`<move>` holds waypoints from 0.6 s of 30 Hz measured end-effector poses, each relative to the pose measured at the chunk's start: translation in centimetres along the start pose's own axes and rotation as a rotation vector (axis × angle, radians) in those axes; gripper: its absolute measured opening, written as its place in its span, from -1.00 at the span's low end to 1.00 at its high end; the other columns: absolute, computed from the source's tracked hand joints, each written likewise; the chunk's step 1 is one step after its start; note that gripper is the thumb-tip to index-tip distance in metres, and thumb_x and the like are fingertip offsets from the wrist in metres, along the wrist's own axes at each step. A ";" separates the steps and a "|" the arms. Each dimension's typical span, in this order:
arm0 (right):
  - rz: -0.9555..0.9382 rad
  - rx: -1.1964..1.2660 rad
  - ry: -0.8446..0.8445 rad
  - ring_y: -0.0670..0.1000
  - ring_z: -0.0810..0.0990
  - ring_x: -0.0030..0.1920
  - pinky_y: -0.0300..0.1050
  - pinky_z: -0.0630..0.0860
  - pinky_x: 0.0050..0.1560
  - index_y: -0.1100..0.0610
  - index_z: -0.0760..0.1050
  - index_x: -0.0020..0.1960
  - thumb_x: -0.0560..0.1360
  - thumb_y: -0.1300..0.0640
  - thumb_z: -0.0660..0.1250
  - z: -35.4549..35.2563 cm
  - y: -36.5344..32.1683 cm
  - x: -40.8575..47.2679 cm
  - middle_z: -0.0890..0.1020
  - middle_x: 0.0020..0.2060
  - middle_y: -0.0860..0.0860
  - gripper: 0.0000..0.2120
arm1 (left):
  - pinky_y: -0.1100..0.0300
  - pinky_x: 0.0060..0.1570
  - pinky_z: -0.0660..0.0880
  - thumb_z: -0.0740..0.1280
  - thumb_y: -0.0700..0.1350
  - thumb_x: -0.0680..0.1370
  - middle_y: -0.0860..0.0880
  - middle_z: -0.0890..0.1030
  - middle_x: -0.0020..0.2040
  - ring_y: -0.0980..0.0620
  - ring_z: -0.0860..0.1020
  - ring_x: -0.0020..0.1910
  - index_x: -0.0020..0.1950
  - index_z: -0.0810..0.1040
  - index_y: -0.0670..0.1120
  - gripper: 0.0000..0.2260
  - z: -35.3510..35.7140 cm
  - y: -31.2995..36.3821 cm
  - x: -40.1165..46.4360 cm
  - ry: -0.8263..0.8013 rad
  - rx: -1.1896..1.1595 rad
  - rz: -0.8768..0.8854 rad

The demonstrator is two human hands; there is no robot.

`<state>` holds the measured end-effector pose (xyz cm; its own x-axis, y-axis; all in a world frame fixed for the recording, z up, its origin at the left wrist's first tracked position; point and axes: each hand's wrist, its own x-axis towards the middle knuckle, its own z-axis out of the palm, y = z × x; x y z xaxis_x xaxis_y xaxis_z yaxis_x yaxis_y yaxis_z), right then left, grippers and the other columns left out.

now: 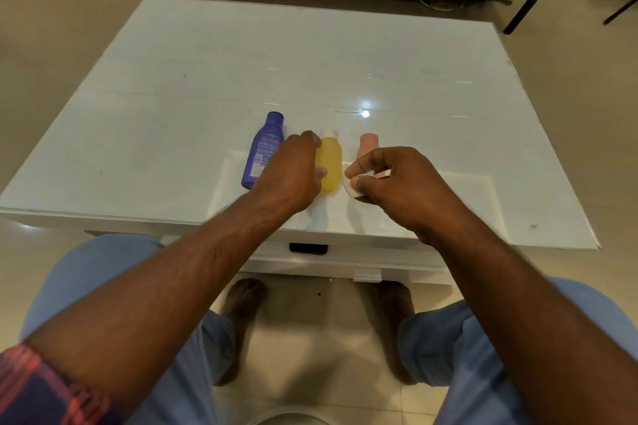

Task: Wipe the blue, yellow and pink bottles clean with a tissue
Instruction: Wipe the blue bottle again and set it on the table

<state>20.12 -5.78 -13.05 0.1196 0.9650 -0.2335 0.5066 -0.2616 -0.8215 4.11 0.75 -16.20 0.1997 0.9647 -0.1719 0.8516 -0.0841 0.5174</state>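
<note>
Landmark: yellow bottle [329,166], lying on its side on the white glossy table [207,86], near the table's front edge, white cap pointing away from the person.

Blue bottle [263,150]: lies on its side just left of the yellow bottle, roughly parallel to it, cap also pointing away. Printed label faces up. Its right side is partly hidden.

Pink bottle [368,147]: lies just right of the yellow bottle. Only its far end shows; the rest is covered.

Left hand [293,176]: placed at the yellow bottle's left side, between it and the blue one. Fingers curled onto the yellow bottle, thumb tip touching its near half. The grip looks light; whether the bottle is lifted off the table cannot be told.

Right hand [390,179]: just right of the yellow bottle, in front of the pink one. Thumb and fingertips close together, pinching a small white tissue [354,188]. Tissue sits close beside the yellow bottle's near end; contact cannot be told.
</note>
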 end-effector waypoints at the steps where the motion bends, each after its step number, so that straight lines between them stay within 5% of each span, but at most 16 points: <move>1: 0.001 0.005 0.008 -0.01 0.66 0.08 -0.13 0.67 0.14 0.06 0.71 0.11 0.60 0.22 0.45 0.0 0.0 0.0 0.61 0.10 -0.03 -0.87 | 0.01 0.30 0.53 0.42 -0.05 0.58 -0.08 0.51 0.41 -0.12 0.58 0.25 0.50 0.37 -0.06 -0.48 -0.1 0.0 0.0 0.000 0.005 0.005; 5: -0.009 0.058 0.032 -0.02 0.68 0.10 -0.25 0.64 0.06 0.06 0.72 0.10 0.59 0.23 0.44 -0.5 0.1 0.2 0.65 0.23 0.01 -0.85 | 0.08 0.15 0.53 0.39 -0.03 0.60 -0.05 0.58 0.29 -0.06 0.60 0.18 0.38 0.49 -0.02 -0.64 -1.9 -1.1 0.2 0.142 0.037 0.091; 8: -0.013 0.108 0.057 -0.03 0.68 0.19 -0.13 0.66 0.12 0.00 0.73 0.04 0.55 0.20 0.45 -0.5 0.2 0.4 0.63 0.37 0.02 -0.85 | -0.06 0.16 0.50 0.37 0.06 0.59 -0.15 0.55 0.27 -0.18 0.52 0.23 0.37 0.47 -0.08 -0.60 -3.8 -2.6 0.9 0.248 0.205 0.036; 12: -0.035 0.090 0.073 -0.03 0.66 0.19 -0.25 0.56 -0.07 -0.02 0.72 0.05 0.55 0.17 0.43 -0.3 0.2 0.5 0.63 0.37 0.03 -0.85 | -0.06 0.08 0.51 0.42 0.16 0.54 -0.21 0.52 0.29 -0.22 0.53 0.22 0.43 0.34 -0.18 -0.38 -4.6 -3.9 1.2 0.055 0.382 -0.202; 18: -0.041 0.089 0.101 0.01 0.66 0.23 0.10 0.63 0.30 -0.02 0.73 0.08 0.56 0.16 0.42 0.1 0.2 0.6 0.64 0.34 -0.08 -0.83 | 0.07 -0.12 0.45 0.46 0.14 0.52 -0.13 0.57 0.12 -0.06 0.52 -0.07 0.34 0.41 -0.16 -0.45 -4.5 -3.1 0.9 -0.019 0.274 -0.241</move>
<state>20.21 -5.21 -13.41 0.1880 0.9708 -0.1494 0.4353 -0.2186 -0.8733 -0.55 3.01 -14.19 -0.0155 0.9603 -0.2787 0.9731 0.0786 0.2167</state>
